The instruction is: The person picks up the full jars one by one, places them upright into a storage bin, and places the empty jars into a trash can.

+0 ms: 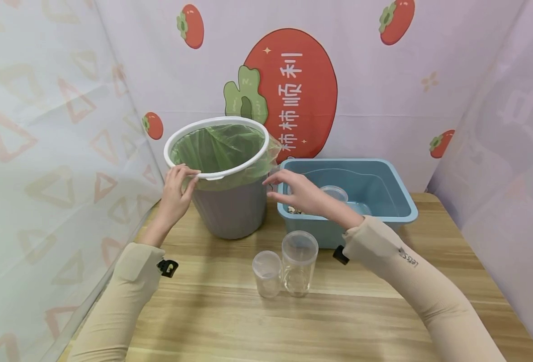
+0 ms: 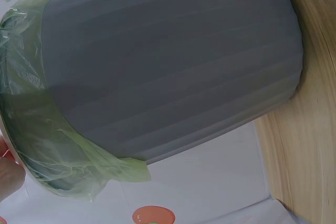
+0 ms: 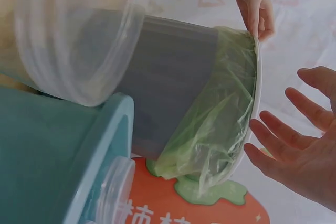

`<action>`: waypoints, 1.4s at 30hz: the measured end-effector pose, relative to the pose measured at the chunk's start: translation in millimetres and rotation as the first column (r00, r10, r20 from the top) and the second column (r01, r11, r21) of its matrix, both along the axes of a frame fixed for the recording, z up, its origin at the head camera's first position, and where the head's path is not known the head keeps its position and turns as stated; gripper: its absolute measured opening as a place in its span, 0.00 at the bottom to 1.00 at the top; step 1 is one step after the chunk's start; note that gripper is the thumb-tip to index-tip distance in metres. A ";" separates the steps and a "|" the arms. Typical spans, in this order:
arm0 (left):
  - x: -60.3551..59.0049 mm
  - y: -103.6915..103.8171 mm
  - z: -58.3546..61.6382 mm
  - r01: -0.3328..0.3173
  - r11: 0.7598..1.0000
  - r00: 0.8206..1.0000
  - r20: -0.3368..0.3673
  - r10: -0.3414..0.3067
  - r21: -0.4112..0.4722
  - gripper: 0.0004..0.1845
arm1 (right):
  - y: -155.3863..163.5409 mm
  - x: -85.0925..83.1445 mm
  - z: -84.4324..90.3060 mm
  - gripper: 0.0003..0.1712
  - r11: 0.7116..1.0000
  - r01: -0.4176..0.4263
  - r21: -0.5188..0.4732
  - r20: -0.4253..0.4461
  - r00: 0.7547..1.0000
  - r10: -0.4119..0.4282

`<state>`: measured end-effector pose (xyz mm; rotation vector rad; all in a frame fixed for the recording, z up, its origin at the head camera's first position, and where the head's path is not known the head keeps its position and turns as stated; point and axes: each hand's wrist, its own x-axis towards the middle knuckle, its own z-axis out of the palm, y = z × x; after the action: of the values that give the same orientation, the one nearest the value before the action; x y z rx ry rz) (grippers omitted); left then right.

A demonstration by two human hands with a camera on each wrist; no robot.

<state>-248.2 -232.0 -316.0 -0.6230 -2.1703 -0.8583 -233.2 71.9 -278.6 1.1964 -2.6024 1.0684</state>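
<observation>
Head view has the grey bin [image 1: 230, 211] standing at the back left of the bench [image 1: 212, 322], its white ring [image 1: 189, 131] holding a green bag [image 1: 221, 146] whose edge spills over the rim. Left hand [image 1: 176, 193] is up on the near-left of the ring, thumb and fingertips pinching it. Right hand [image 1: 300, 193] hovers just beside the bin's right flank, fingers spread and holding nothing; the right wrist view shows that palm [image 3: 299, 150] flat, close to the ring [image 3: 256, 103] but apart from it.

I'd judge the step in hand is seating or steadying the ring over the bag, one side gripped, the other not yet. Next move calls for the right hand to close the small gap and meet the ring opposite the left, with even pressure so the bag edge doesn't slip out.

Room is tight on the right: the blue tub [image 1: 375, 201] sits just beside the bin, with a clear container [image 1: 334, 193] inside it. Two clear jars [image 1: 299, 261] [image 1: 267, 274] stand on the near bench, touching or nearly so, under the right forearm's path. Curtain wall [image 1: 45, 176] crowds the left, and the bench edge runs close there
</observation>
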 end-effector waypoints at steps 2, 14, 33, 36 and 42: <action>0.2 0.2 -0.1 -0.001 1.000 1.000 0.002 0.001 0.004 0.06 | 3.0 3.7 -5.2 0.16 1.000 -0.003 -0.007 -0.024 1.000 0.003; -1.9 -0.9 -1.6 0.003 1.000 1.000 0.004 -0.003 0.014 0.07 | 21.5 27.6 -37.8 0.16 0.998 -0.047 -0.029 -0.075 0.996 0.044; -2.4 -0.9 -1.9 0.009 1.000 1.000 -0.002 -0.009 0.012 0.07 | 47.2 57.8 -91.6 0.18 0.997 0.004 -0.074 -0.136 0.991 -0.014; -2.5 -0.8 -2.0 0.010 1.000 1.000 0.000 -0.010 0.013 0.07 | 48.3 60.1 -98.3 0.20 0.995 0.007 -0.102 -0.166 0.986 -0.024; -2.6 -0.7 -1.7 0.003 1.000 1.000 0.006 -0.003 0.012 0.07 | 49.1 62.6 -111.0 0.23 0.987 -0.004 -0.162 -0.225 0.974 -0.033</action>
<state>-250.8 -232.7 -317.7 -0.6185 -2.1686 -0.8754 -170.6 121.0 -389.6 1.1840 -2.3027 1.0482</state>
